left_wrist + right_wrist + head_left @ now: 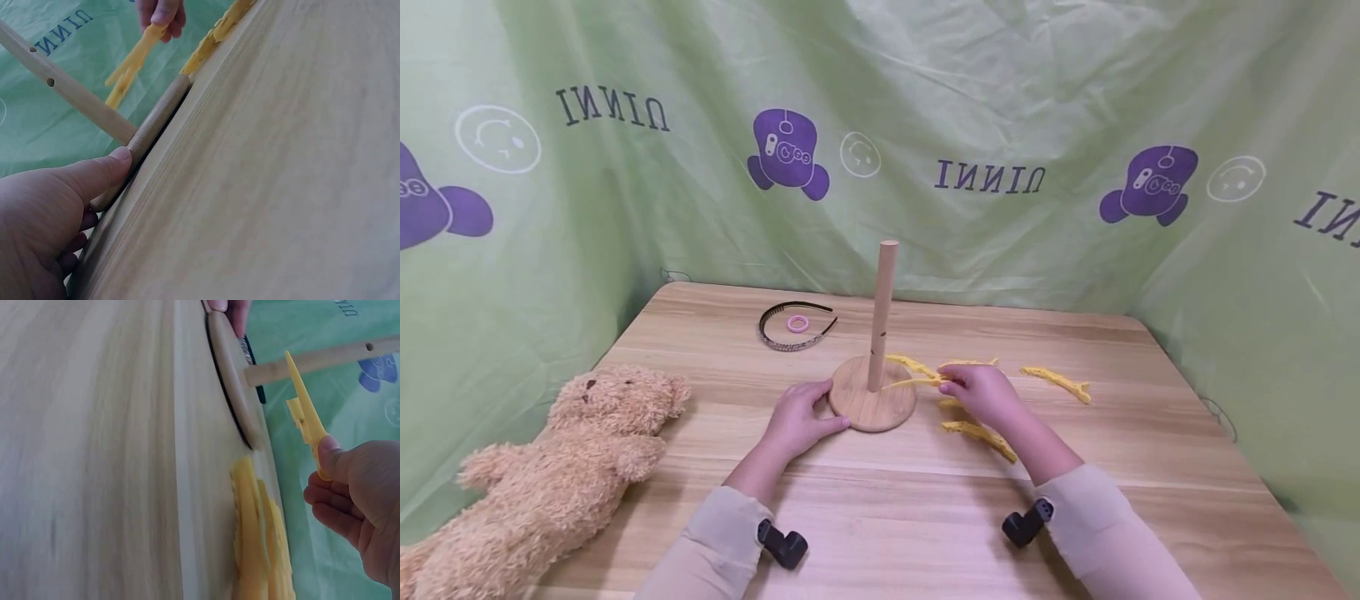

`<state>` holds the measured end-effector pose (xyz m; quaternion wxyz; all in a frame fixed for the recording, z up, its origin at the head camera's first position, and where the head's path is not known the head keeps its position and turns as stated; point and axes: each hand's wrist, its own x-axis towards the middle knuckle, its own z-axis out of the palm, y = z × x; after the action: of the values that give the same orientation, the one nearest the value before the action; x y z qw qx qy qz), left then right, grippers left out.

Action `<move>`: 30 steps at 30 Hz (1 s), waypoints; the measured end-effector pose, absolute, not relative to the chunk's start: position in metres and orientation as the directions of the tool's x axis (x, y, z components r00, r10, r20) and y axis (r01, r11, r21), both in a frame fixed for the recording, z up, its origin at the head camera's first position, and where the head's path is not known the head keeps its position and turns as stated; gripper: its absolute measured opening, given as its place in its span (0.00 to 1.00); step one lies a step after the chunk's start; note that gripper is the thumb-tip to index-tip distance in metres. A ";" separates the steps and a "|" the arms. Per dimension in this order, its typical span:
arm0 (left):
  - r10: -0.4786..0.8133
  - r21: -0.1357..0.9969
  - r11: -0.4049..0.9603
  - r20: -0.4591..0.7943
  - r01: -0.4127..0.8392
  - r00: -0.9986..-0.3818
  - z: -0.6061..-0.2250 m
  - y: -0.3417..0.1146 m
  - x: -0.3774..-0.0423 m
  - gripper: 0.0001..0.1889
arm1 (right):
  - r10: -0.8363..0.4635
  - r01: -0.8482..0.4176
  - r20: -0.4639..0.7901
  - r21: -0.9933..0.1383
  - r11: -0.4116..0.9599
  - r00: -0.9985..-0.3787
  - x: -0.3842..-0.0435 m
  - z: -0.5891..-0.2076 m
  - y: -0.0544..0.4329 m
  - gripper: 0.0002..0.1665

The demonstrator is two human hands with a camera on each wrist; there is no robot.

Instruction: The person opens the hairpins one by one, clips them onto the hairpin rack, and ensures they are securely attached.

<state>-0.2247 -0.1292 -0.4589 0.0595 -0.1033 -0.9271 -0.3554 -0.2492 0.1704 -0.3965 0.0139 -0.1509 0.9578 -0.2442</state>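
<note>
A round wooden base [887, 414] carries an upright wooden post [883, 312] with small dark holes in its side. My left hand [797, 423] holds the base by its left edge, thumb over the rim, as the left wrist view also shows. Just right of the post, my right hand [985, 392] pinches a forked yellow branch-like piece [310, 415] between thumb and fingers. Its prongs point toward the post, above the base. More yellow pieces [979, 435] lie on the table under and around the right hand, partly hidden by it.
One separate yellow piece [1056, 382] lies farther right. Behind the base to the left are a dark headband [784, 346] and a pink ring [797, 323]. A tan teddy bear [557, 475] lies along the table's left side. Green printed curtains [1000, 92] surround the table [865, 533].
</note>
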 end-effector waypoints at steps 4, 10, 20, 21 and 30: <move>0.147 0.644 0.728 0.189 0.235 -0.971 -0.460 -0.129 -0.225 0.39 | -0.353 -0.350 0.080 -0.449 0.822 -0.932 -0.256 -0.403 0.153 0.18; 0.141 0.657 0.719 0.181 0.226 -0.973 -0.460 -0.129 -0.225 0.39 | -0.371 -0.367 0.089 -0.470 0.803 -0.924 -0.263 -0.412 0.134 0.16; 0.141 0.661 0.715 0.180 0.225 -0.974 -0.459 -0.129 -0.224 0.39 | -0.377 -0.357 0.068 -0.507 0.785 -0.924 -0.266 -0.418 0.124 0.18; 0.140 0.663 0.714 0.180 0.226 -0.974 -0.459 -0.129 -0.224 0.39 | -0.384 -0.358 0.057 -0.511 0.782 -0.921 -0.266 -0.418 0.124 0.18; 0.139 0.663 0.715 0.178 0.223 -0.974 -0.459 -0.129 -0.224 0.39 | -0.402 -0.330 -0.011 -0.552 0.766 -0.916 -0.262 -0.415 0.127 0.28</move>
<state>-0.2235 -0.1287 -0.4587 0.0578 -0.0981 -0.9241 -0.3648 -0.2616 0.1271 -0.4154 0.0643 -0.1952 0.9374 -0.2813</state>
